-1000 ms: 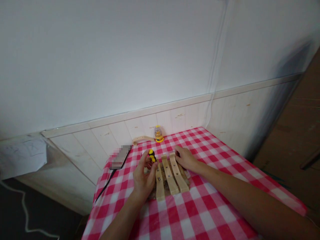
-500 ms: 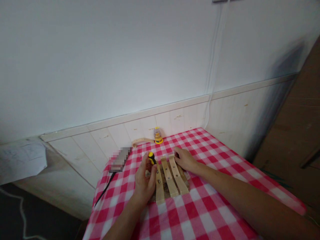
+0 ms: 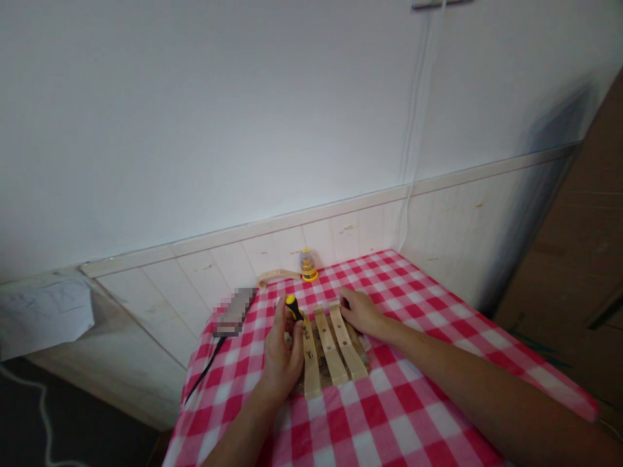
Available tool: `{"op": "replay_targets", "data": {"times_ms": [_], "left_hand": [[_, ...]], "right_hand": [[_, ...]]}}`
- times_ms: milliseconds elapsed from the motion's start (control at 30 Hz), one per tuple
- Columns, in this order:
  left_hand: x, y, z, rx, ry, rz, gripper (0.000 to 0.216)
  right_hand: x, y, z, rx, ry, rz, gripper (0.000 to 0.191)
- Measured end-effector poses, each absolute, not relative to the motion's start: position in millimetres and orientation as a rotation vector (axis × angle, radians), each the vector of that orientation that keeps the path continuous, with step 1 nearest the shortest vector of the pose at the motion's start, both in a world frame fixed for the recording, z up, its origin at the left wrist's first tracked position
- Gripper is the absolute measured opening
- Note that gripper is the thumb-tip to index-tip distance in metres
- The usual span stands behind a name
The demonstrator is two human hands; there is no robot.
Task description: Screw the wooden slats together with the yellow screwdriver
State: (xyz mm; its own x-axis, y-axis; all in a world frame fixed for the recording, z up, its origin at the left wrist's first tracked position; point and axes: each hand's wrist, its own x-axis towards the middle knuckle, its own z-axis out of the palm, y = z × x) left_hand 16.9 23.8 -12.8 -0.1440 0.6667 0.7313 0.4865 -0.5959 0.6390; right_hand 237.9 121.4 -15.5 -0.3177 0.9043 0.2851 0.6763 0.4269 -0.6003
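Note:
My left hand [image 3: 283, 353] is closed round a screwdriver [image 3: 294, 307] with a yellow and black handle, tilted over the leftmost wooden strip [image 3: 311, 376]. Its tip is hidden by the fingers. Dark screws or holes show in this strip. Two more curved, pale strips, a middle one [image 3: 331, 353] and a right one [image 3: 348, 350], lie beside it with small holes in them. All three rest across a brown wooden board [image 3: 323, 365]. At the far end of the right strip, my right hand [image 3: 361, 311] grips with curled fingers, partly hidden.
A red and white checked cloth [image 3: 389, 415] covers the table. At the back stand a clear and yellow bit container [image 3: 308, 266] and another curved wooden piece [image 3: 278, 275] against the panelled wall. A blurred-out device [image 3: 235, 312] with a black cord lies at the left edge.
The screwdriver's handle leans slightly more to the left, and my left hand has shifted a little with it. My right hand and the strips stay in place.

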Motion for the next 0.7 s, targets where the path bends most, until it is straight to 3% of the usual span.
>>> {"op": "replay_targets", "data": {"times_ms": [300,433,700], "left_hand": [[13.7,23.7,-23.4,1.838,1.381,1.928,0.067],[14.8,16.3,-19.3,1.804,1.178,1.895,0.075],[15.2,4.2,-15.7,1.915,1.002,1.817,0.069]], "right_hand": [[238.7,119.3,-11.9,-1.344,-2.101,0.502,0.016],[238.2,121.0,-14.0,-1.35,-2.103,0.497,0.016],[238.2,122.3,-16.8,-1.347,-2.107,0.491,0.013]]}}
